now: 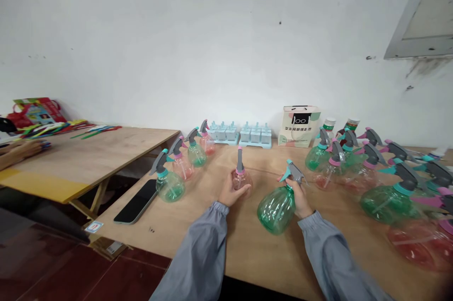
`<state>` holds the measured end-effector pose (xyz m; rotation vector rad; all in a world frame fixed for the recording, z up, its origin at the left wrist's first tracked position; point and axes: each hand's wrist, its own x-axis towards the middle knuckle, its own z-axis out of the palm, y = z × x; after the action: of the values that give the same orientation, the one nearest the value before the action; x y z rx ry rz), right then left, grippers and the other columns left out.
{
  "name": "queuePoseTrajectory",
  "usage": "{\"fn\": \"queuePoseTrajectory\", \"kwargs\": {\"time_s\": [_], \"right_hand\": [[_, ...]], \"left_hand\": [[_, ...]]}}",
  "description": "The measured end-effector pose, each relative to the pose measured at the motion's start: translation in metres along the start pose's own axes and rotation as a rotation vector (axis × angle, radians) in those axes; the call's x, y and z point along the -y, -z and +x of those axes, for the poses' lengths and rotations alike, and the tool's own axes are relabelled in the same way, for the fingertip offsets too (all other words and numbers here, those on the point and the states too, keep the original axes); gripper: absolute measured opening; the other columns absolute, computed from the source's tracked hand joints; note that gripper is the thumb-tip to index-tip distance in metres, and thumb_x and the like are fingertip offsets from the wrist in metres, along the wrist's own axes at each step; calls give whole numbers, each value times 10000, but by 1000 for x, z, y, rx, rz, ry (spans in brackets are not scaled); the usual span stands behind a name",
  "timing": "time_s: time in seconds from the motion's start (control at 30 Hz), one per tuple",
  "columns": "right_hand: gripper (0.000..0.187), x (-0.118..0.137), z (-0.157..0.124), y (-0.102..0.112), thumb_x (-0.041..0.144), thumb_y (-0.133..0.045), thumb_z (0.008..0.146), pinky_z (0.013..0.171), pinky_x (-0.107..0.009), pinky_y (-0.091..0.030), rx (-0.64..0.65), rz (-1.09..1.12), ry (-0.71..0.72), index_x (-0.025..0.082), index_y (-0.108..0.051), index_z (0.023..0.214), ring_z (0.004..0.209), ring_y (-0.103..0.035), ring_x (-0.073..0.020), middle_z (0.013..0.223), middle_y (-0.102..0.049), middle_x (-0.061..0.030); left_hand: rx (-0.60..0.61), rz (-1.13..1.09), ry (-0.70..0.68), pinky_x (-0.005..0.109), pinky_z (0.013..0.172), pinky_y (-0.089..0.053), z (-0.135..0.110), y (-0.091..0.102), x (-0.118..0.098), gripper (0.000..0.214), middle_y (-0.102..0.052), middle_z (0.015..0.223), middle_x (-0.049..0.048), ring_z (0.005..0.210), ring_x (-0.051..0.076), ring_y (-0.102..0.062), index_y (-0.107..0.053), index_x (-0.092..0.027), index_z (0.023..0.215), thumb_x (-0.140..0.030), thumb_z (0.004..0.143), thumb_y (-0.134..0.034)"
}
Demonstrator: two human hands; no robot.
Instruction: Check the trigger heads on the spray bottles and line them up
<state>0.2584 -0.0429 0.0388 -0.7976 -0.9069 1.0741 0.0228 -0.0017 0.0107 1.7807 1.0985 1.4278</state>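
My left hand (229, 192) is closed round the lower body of a pink spray bottle (244, 182) with a grey trigger head, which stands upright on the wooden table. In my right hand (300, 199) is a green spray bottle (276, 211) with a turquoise nozzle. Its neck is gripped by my fingers, and the bottle is tilted so that its base points toward me and to the left. To the left, green and pink spray bottles stand in a slanting row, the nearest a green one (170, 187). More spray bottles (384, 202) crowd the right side.
A black phone (136, 202) lies near the table's left edge. Light-blue popsicle molds (255, 136) and a paper bag (298, 126) stand along the wall. On another table (106, 150) at left lie coloured strips, beside another person's hand (24, 151).
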Motion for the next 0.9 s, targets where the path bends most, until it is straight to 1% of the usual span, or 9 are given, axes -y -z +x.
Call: {"fn": "queuePoseTrajectory", "kwargs": {"time_s": [0.07, 0.13, 0.23, 0.3, 0.5, 0.57, 0.7, 0.8, 0.9], "right_hand": [[205, -1, 1, 1, 411, -733, 659, 798, -331, -478, -15, -16, 21, 261, -708, 796, 927, -632, -232, 875, -738, -13], [231, -1, 0, 2, 409, -731, 660, 779, -321, -474, 25, -40, 18, 263, -714, 838, 901, -632, -222, 900, -740, -10], [269, -1, -1, 2, 450, -723, 675, 839, -339, -476, 94, -74, 9, 259, -712, 865, 975, -639, -240, 981, -746, -26], [282, 0, -2, 1, 481, -707, 689, 882, -361, -475, 105, -95, 20, 257, -711, 861, 1012, -637, -250, 993, -747, -36], [236, 1, -2, 1, 481, -691, 672, 889, -379, -480, -1, -173, 116, 251, -692, 724, 947, -644, -254, 864, -729, -34], [234, 2, -3, 1, 474, -685, 676, 917, -391, -475, 14, -171, 119, 252, -703, 750, 962, -645, -259, 882, -734, -34], [296, 4, -4, -1, 487, -688, 688, 1006, -425, -438, 112, -171, 72, 249, -732, 860, 1064, -637, -283, 971, -749, -56], [337, 6, -5, -2, 510, -693, 690, 1014, -440, -443, 117, -164, 81, 246, -734, 896, 1081, -641, -290, 985, -751, -70], [317, 6, -5, -2, 523, -695, 689, 1020, -451, -447, 89, -203, 130, 249, -732, 845, 1050, -650, -287, 955, -752, -65]], "left_hand": [[-2, 1, 0, 481, 1112, -411, 0, 0, 0, 705, -618, 1260, 126, 1242, 290, -584, -458, -201, 1253, -445, 688, -803], [3, -1, -2, 478, 1114, -408, 0, 0, 1, 702, -614, 1266, 124, 1247, 286, -580, -456, -204, 1252, -450, 692, -799], [6, -5, -5, 488, 1116, -402, 0, 0, 4, 693, -603, 1283, 132, 1256, 287, -570, -449, -201, 1252, -442, 700, -792], [3, -10, -4, 496, 1114, -402, 0, -1, 6, 696, -603, 1284, 134, 1251, 290, -573, -447, -202, 1252, -438, 696, -794], [-5, -6, -6, 508, 1112, -405, 1, -1, 6, 719, -615, 1266, 142, 1242, 304, -582, -445, -191, 1252, -442, 681, -802], [-2, 1, -5, 506, 1114, -402, 1, 0, 5, 715, -617, 1265, 138, 1242, 300, -581, -445, -193, 1253, -433, 682, -803], [12, 0, -20, 497, 1104, -412, 1, 0, 3, 697, -613, 1271, 140, 1225, 289, -591, -438, -188, 1259, -409, 699, -789], [6, 1, -27, 485, 1098, -419, 0, 0, 3, 682, -616, 1265, 137, 1223, 286, -593, -448, -190, 1250, -405, 700, -790], [-6, -4, -30, 485, 1095, -422, 1, 0, 5, 677, -623, 1255, 130, 1223, 286, -593, -463, -196, 1237, -408, 691, -802]]}}
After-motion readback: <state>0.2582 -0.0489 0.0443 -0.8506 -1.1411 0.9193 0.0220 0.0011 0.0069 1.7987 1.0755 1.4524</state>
